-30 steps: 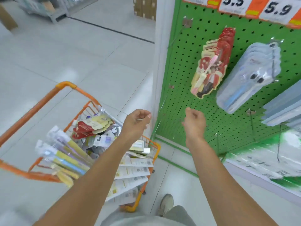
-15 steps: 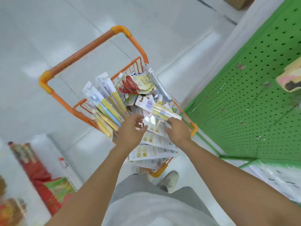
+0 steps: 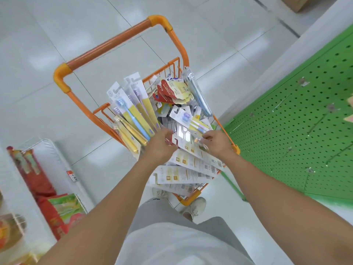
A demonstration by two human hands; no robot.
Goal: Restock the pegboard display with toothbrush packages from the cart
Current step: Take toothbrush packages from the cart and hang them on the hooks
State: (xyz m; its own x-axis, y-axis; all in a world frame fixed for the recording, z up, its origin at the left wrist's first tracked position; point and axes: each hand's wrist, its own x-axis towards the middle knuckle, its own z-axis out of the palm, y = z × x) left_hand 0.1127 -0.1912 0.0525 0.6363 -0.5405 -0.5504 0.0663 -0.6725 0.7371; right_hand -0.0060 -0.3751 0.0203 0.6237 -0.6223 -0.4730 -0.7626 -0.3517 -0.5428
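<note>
An orange cart [image 3: 107,44] stands in front of me, packed with several toothbrush packages [image 3: 133,111], yellow-and-white cards leaning left and white-backed ones lying face down at the near end. My left hand [image 3: 160,144] and my right hand [image 3: 215,142] both reach into the cart's middle. Between them they hold a white-backed toothbrush package [image 3: 193,150] by its top end, fingers curled on its edges. The green pegboard [image 3: 305,121] rises at the right, with bare metal hooks.
Red and green bagged goods [image 3: 47,197] fill a white shelf at the lower left. A cardboard box [image 3: 298,2] sits on the floor at the top right. My shoes [image 3: 194,207] stand just behind the cart on pale tiles.
The view has swung down from the pegboard to the cart. Both hands dropped from in front of the board into the cart and took hold of a white-backed package.
</note>
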